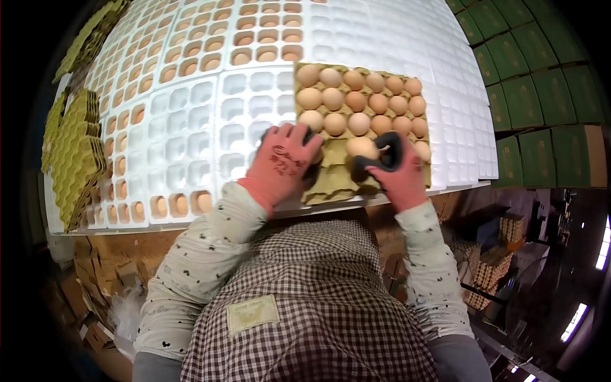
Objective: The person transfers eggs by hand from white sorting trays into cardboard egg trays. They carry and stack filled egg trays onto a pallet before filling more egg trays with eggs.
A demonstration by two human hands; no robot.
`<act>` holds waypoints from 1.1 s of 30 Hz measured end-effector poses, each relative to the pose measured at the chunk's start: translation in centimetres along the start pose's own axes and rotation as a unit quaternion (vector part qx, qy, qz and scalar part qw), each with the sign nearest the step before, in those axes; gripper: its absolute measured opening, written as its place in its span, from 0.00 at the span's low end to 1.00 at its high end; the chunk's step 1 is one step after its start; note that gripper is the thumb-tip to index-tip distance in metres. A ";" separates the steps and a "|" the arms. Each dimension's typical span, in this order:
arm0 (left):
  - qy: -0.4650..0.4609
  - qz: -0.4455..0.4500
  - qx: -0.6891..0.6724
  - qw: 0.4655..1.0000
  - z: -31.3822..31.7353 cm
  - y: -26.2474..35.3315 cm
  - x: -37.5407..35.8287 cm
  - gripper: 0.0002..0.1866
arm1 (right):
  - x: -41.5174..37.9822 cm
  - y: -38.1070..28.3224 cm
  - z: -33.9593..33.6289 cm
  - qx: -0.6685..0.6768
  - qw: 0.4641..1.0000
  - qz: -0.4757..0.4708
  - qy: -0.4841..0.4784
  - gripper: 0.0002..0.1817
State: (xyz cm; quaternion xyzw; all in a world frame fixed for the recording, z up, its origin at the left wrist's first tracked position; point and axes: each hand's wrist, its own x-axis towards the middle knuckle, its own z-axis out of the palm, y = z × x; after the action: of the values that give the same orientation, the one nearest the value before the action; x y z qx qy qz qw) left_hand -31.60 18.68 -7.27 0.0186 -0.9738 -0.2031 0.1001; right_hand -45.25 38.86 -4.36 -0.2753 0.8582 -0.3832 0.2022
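Between the right hand's [401, 164] gloved fingers, pinched at their tips, is an egg [362, 148], over the near part of the egg tray [337, 167]. The left hand's [284, 160] fingers curl at the tray's left edge (whether around anything, I cannot tell); beyond both hands' fingers sit rows of eggs.

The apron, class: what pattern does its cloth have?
The apron has a dark-and-white check, seen best in the head view.
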 end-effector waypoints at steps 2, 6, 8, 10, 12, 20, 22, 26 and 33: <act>-0.023 -0.003 -0.041 0.999 -0.3 -1.1 0.8 0.33 | -1.0 3.4 -4.8 0.372 0.928 0.010 0.037 0.33; 0.074 -0.183 -0.696 0.690 -1.2 0.4 2.1 0.24 | -0.7 7.9 -12.4 0.178 0.980 0.079 -0.047 0.29; 0.078 -0.167 -0.577 0.795 0.6 2.3 3.8 0.24 | -0.2 8.1 -12.4 -0.256 0.964 -0.075 0.013 0.30; -0.042 -0.062 -0.086 0.993 1.2 5.7 6.3 0.27 | 1.1 8.1 -11.6 -0.427 0.901 -0.079 0.006 0.30; -0.081 -0.060 0.072 0.992 3.7 7.7 7.1 0.32 | 1.9 7.9 -12.0 -0.429 0.897 -0.105 -0.014 0.28; -0.031 -0.008 0.087 0.996 3.7 8.7 9.3 0.29 | 2.1 4.5 -8.8 -0.426 0.895 -0.104 -0.080 0.36; -0.083 -0.015 0.091 0.992 4.2 10.6 10.2 0.26 | 2.1 4.9 -7.9 -0.446 0.884 -0.137 -0.025 0.30; -0.006 -0.046 -0.023 0.999 4.6 8.9 10.1 0.31 | 1.8 8.5 -9.3 -0.143 0.980 -0.120 0.067 0.30; -0.023 -0.198 -0.730 0.653 0.1 3.8 -0.5 0.23 | -1.3 4.0 -6.7 0.298 0.949 0.107 -0.003 0.23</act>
State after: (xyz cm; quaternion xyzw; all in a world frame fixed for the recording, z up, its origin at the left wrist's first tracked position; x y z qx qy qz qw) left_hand -31.07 22.25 -5.89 0.1273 -0.4865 -0.8642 0.0166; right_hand -49.25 45.58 -3.13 -0.1102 0.7286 -0.5969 0.3173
